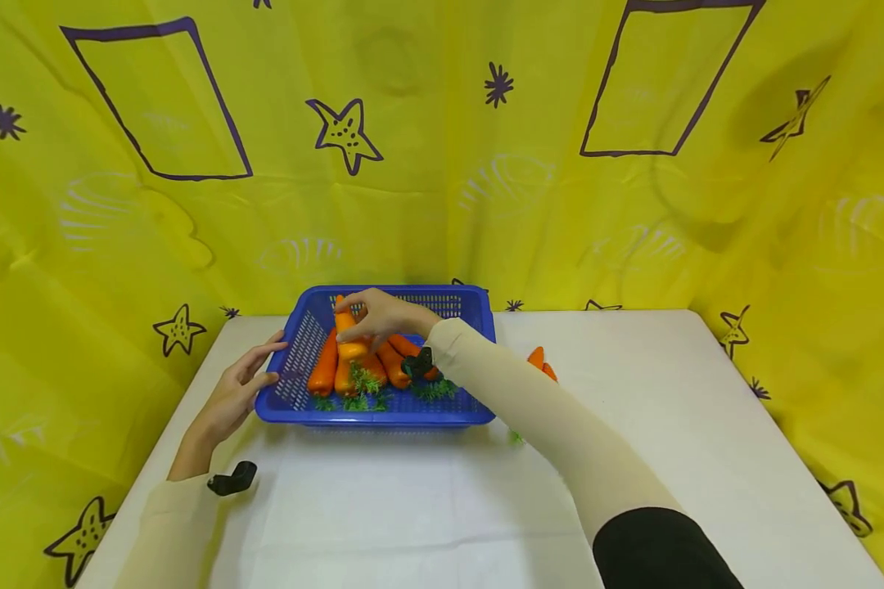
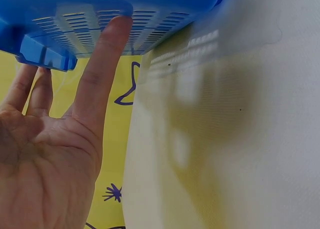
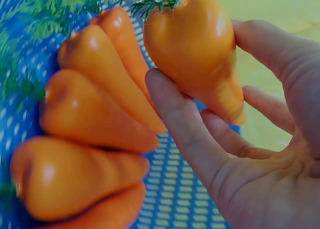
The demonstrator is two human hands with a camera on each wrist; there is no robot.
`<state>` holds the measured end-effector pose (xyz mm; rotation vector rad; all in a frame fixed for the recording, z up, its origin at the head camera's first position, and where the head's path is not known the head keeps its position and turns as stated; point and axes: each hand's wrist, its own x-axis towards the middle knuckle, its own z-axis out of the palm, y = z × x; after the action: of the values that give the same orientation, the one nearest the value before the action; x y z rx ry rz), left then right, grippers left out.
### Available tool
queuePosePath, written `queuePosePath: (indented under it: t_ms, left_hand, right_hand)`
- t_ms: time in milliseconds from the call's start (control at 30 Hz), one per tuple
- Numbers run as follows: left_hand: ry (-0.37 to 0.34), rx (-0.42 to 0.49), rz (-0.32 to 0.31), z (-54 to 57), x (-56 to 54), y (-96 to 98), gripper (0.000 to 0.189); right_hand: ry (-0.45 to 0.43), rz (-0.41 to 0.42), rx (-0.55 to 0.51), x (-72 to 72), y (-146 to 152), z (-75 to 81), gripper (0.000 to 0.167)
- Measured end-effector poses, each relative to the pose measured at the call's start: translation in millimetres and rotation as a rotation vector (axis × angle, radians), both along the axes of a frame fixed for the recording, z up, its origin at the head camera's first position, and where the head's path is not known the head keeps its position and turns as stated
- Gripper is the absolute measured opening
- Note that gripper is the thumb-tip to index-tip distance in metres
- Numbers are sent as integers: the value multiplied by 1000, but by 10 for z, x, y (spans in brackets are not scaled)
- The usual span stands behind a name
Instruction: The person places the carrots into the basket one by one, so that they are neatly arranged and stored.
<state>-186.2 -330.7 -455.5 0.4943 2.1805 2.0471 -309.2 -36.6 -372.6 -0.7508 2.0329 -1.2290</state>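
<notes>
A blue plastic basket point(image 1: 383, 418) stands on the white table, with several orange carrots point(image 1: 324, 365) with leafy green tops side by side in it. Between the thumb and fingers of my right hand point(image 1: 389, 316) is a carrot point(image 3: 192, 36), held above the others at the basket's left part. Its narrow tip points away, as the head view shows. The left hand point(image 1: 230, 401) touches the basket's left side with fairly straight fingers. From the left wrist view, the thumb point(image 2: 102, 64) meets the outer wall and two fingers reach the rim.
Orange carrot tips point(image 1: 538, 357) show on the table right of the basket, partly hidden behind the right forearm. A bit of green leaf point(image 1: 516, 437) peeks out below the sleeve. A yellow patterned curtain point(image 1: 427, 221) hangs behind and beside the white table point(image 1: 383, 507).
</notes>
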Motion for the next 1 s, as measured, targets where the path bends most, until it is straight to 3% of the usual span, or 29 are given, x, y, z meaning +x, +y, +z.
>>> queuePosePath:
  t_ms: [367, 1000]
  left_hand:
    - [-45, -8, 32, 17, 3, 8, 50]
    - [-42, -33, 44, 14, -6, 8, 49]
  right_hand:
    - [-92, -70, -34, 19, -331, -266, 65]
    - [-96, -76, 15, 10, -418, -387, 64]
